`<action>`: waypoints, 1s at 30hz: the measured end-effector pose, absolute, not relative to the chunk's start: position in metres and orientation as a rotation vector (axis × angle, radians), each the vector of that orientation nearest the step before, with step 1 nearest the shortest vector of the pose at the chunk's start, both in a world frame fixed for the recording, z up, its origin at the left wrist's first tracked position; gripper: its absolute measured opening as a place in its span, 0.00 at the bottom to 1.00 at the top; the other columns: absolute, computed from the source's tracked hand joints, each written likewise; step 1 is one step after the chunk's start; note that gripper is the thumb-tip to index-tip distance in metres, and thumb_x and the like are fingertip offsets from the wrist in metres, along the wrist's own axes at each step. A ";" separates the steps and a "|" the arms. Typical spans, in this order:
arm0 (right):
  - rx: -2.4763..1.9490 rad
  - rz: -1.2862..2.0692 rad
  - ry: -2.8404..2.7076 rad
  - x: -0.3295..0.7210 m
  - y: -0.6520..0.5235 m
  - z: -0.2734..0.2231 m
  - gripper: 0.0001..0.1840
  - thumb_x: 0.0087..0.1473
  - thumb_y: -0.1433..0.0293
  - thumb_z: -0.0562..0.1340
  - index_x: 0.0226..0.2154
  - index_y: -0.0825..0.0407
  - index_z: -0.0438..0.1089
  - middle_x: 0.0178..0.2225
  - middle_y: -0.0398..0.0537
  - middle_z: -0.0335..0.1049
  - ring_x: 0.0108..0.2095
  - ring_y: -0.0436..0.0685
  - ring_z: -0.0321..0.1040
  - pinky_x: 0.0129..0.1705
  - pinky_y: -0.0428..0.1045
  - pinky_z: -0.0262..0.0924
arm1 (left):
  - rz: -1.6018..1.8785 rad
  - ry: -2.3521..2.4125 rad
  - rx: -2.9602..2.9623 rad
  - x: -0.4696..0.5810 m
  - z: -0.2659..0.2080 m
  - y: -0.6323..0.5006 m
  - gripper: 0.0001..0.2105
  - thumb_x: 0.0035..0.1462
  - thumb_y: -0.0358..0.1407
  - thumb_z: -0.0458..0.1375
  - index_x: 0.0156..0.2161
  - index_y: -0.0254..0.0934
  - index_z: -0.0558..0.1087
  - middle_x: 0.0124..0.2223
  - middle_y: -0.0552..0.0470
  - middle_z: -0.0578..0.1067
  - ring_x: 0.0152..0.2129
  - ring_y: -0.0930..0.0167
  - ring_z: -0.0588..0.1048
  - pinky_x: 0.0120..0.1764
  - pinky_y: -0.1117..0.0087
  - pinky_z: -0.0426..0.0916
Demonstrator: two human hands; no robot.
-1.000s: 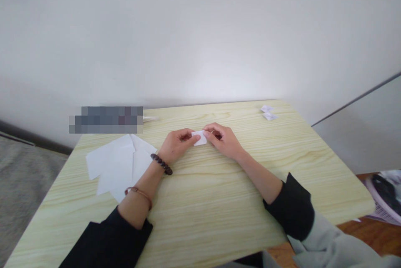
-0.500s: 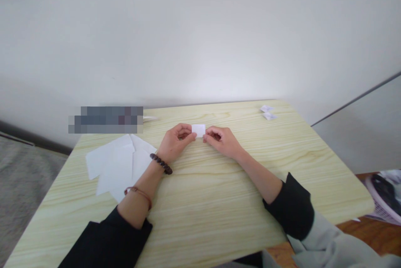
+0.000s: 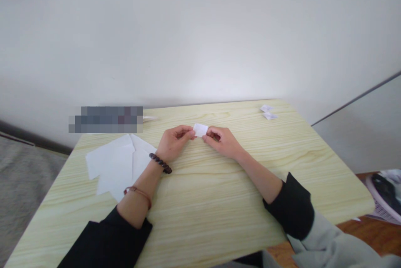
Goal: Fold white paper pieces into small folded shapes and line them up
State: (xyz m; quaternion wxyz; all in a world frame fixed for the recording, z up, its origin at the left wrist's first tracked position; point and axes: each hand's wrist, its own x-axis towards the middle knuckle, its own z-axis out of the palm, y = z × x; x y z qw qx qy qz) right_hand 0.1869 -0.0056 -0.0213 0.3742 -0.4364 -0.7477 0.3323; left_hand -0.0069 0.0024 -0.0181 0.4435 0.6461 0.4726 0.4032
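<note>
A small folded piece of white paper point(image 3: 200, 130) is held up between my two hands over the middle of the table. My left hand point(image 3: 176, 140) pinches its left edge between thumb and fingers; a dark beaded bracelet and a reddish cord are on that wrist. On the other side, my right hand point(image 3: 223, 140) grips the lower right corner with thumb and forefinger. The paper is slightly tilted, its right side lower. Under and beside my left forearm lie several overlapping white paper sheets point(image 3: 114, 168).
Two small folded white paper shapes point(image 3: 268, 112) sit at the table's far right. A blurred-out dark object point(image 3: 108, 120) stands at the back left. The wood-grain table point(image 3: 213, 213) meets a white wall point(image 3: 200, 38). A pink basket point(image 3: 380, 201) holding cloth is on the floor at right.
The folded paper has turned slightly, from level to tilted, and shifted a little to the right. My left fingers have changed their grip at its left edge.
</note>
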 end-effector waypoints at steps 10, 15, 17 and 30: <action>-1.091 0.900 -1.813 0.188 -0.004 -0.028 0.10 0.50 0.67 0.61 0.37 0.54 0.68 0.23 0.39 0.64 0.21 0.46 0.57 0.24 0.43 0.50 | 0.945 1.256 1.716 -0.004 -0.014 -0.001 0.17 0.52 0.48 0.58 0.37 0.35 0.77 0.34 0.49 0.79 0.32 0.67 0.75 0.37 0.69 0.67; -1.095 0.940 -1.785 0.187 -0.003 -0.030 0.10 0.50 0.66 0.62 0.35 0.54 0.68 0.23 0.39 0.65 0.21 0.45 0.58 0.23 0.42 0.50 | 0.912 1.250 1.753 -0.005 -0.017 0.000 0.17 0.51 0.48 0.58 0.38 0.35 0.77 0.35 0.49 0.79 0.32 0.67 0.75 0.37 0.69 0.67; -1.105 0.944 -1.807 0.187 -0.004 -0.028 0.09 0.50 0.65 0.62 0.34 0.54 0.68 0.23 0.39 0.65 0.21 0.45 0.57 0.23 0.42 0.50 | 0.900 1.252 1.779 -0.006 -0.017 0.001 0.17 0.52 0.48 0.58 0.37 0.35 0.77 0.35 0.49 0.79 0.31 0.67 0.74 0.36 0.69 0.67; -1.145 0.880 -1.897 0.188 -0.006 -0.022 0.11 0.54 0.64 0.59 0.27 0.54 0.70 0.19 0.39 0.62 0.19 0.46 0.54 0.22 0.43 0.48 | 0.853 1.233 1.810 -0.007 -0.010 -0.002 0.17 0.52 0.48 0.57 0.37 0.35 0.78 0.36 0.49 0.80 0.34 0.65 0.75 0.38 0.68 0.67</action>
